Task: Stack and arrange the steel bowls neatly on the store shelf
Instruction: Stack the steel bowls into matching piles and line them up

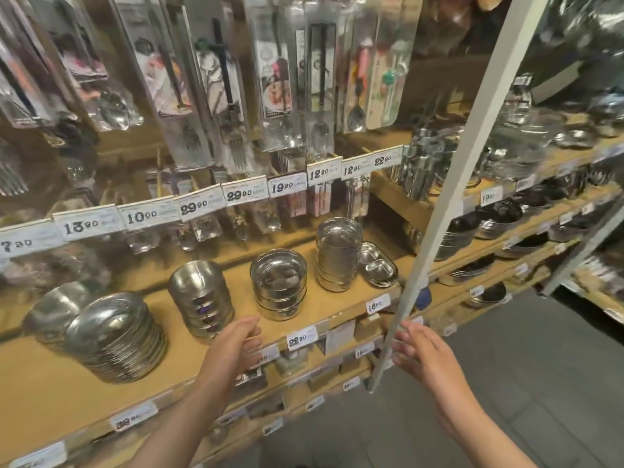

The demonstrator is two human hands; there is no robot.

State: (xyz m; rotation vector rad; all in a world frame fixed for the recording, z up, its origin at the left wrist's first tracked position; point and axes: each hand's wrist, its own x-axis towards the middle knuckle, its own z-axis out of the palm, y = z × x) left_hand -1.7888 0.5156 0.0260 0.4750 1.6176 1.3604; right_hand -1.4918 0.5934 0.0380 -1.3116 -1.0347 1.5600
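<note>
A wooden store shelf (pixel 324 298) is running across a shop aisle, with packaged cutlery (pixel 223 79) hanging above it behind a row of price tags (pixel 189 207), and a grey tiled floor (pixel 526 366) is showing below on the right. Taking the middle stack of steel bowls (pixel 279 284) as the landmark: a taller stack of bowls (pixel 337 254) is standing just to its right and further back, with small divided trays (pixel 378 265) touching that stack's far side. To the landmark's left a leaning stack of bowls (pixel 202 298) is tipping over toward the left, and beyond it a wide stack of shallow bowls (pixel 116 336) is sitting tilted, with another bowl (pixel 54 312) behind it.

The left hand (pixel 233 349) is hovering just in front of and below the landmark stack, near the shelf's front edge, fingers loosely spread and slightly bent, holding nothing and touching no bowl. The right hand (pixel 422 352) is hanging well to the landmark's right, off the shelf's end, fingers relaxed and apart, also holding nothing; a white upright post (pixel 449 184) is crossing just in front of its fingertips.

Bare shelf board is lying between the landmark stack and the front edge, and between it and the leaning stack.
</note>
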